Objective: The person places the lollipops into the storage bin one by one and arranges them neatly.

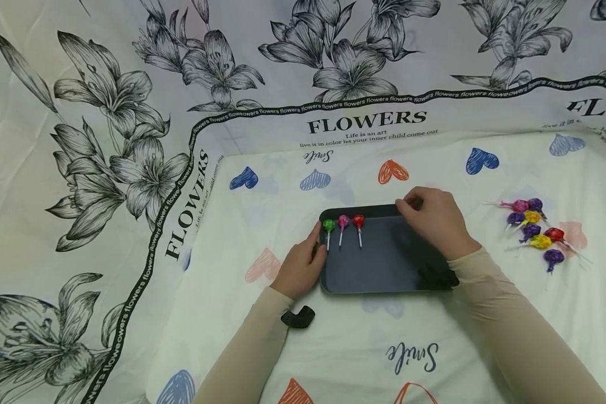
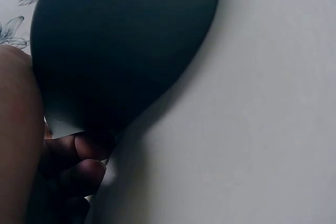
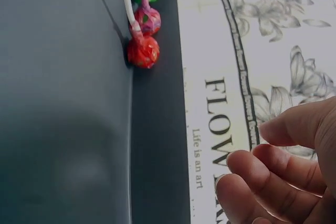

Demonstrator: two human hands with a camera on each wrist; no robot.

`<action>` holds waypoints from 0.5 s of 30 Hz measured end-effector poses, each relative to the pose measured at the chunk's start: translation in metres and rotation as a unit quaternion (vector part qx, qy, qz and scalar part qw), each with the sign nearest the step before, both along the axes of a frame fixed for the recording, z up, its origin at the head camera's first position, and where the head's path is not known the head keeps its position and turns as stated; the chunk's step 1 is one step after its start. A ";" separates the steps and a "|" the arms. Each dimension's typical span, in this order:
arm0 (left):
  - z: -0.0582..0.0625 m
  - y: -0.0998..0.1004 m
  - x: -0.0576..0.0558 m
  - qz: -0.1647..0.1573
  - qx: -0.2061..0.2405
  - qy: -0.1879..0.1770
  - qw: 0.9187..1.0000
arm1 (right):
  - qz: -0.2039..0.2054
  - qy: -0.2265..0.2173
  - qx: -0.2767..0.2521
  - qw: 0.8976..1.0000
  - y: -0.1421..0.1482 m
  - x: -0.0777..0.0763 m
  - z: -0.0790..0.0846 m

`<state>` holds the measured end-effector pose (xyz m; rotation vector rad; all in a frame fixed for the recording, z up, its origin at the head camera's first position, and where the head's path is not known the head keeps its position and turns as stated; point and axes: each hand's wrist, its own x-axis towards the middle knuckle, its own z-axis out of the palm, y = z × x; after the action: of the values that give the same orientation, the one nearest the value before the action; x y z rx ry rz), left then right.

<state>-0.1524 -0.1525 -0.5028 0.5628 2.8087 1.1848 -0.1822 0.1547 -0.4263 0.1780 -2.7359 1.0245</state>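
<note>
A dark grey rectangular tray [image 1: 373,269] lies on the cloth. Three lollipops stand in a row by its far left corner, sticks toward the person: a green lollipop [image 1: 329,225], a pink lollipop [image 1: 343,221] and a red lollipop [image 1: 358,220]. My left hand [image 1: 299,268] holds the tray's left edge; in the left wrist view its fingertips [image 2: 86,174] curl against the tray's rim. Over the tray's far right part hovers my right hand [image 1: 436,219], its fingers loosely bent with nothing between them, as the right wrist view also shows.
Several wrapped lollipops [image 1: 532,217] in purple, yellow, red and pink lie in a loose heap right of the tray. The white cloth [image 1: 262,224] carries printed hearts and lettering. Black devices sit at the left wrist [image 1: 299,317] and right wrist [image 1: 436,276].
</note>
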 end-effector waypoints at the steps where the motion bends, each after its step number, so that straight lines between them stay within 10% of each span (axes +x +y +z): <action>1: 0.000 0.000 0.000 -0.001 0.000 0.000 1.000 | -0.001 -0.002 -0.001 1.000 0.002 0.001 0.000; 15: 0.000 0.000 0.001 0.001 0.006 -0.001 1.000 | -0.032 -0.012 0.003 0.999 0.034 0.009 -0.008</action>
<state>-0.1518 -0.1527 -0.5032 0.5604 2.8039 1.2019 -0.1735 0.1885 -0.4340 0.0788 -2.7467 1.0066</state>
